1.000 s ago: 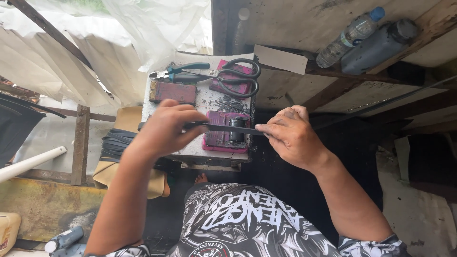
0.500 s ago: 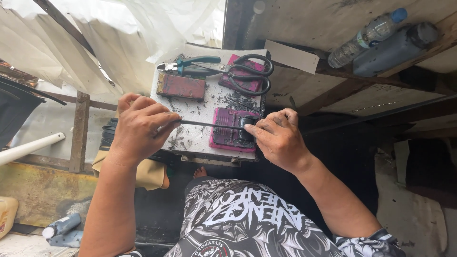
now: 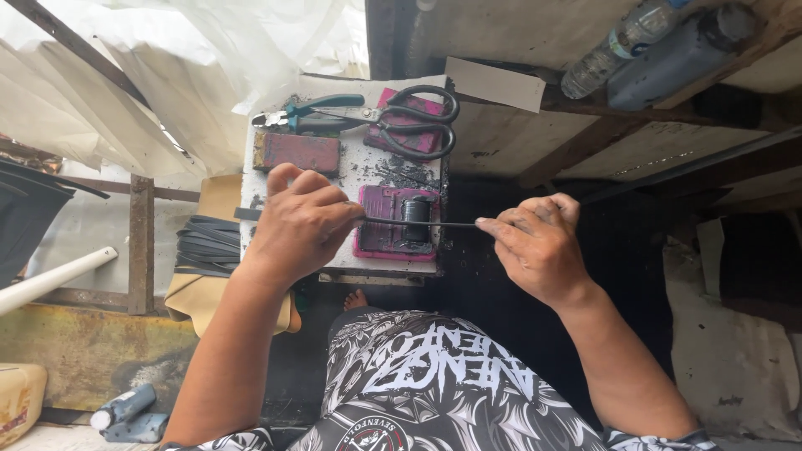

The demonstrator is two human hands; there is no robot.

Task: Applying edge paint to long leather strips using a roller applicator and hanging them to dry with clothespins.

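My left hand (image 3: 302,224) and my right hand (image 3: 537,242) hold the two ends of a thin black strip (image 3: 418,223) stretched level between them. The strip runs over a pink block (image 3: 378,230) that carries a small black roll (image 3: 415,211), on a white slab (image 3: 359,167). My left hand is closed over the strip's left part, and a short end sticks out past it. My right hand pinches the right end, off the slab's edge above the dark gap.
On the slab lie black scissors (image 3: 418,117), green-handled pliers (image 3: 301,113), a red-brown block (image 3: 298,152) and another pink block. A bundle of black strips (image 3: 207,246) lies left of the slab. Two bottles (image 3: 660,42) rest on the wooden boards at upper right. A white pipe (image 3: 50,280) is at left.
Both hands have moved apart, the right one off the slab to the right, so more of the black strip shows between them. The camera view has shifted slightly.
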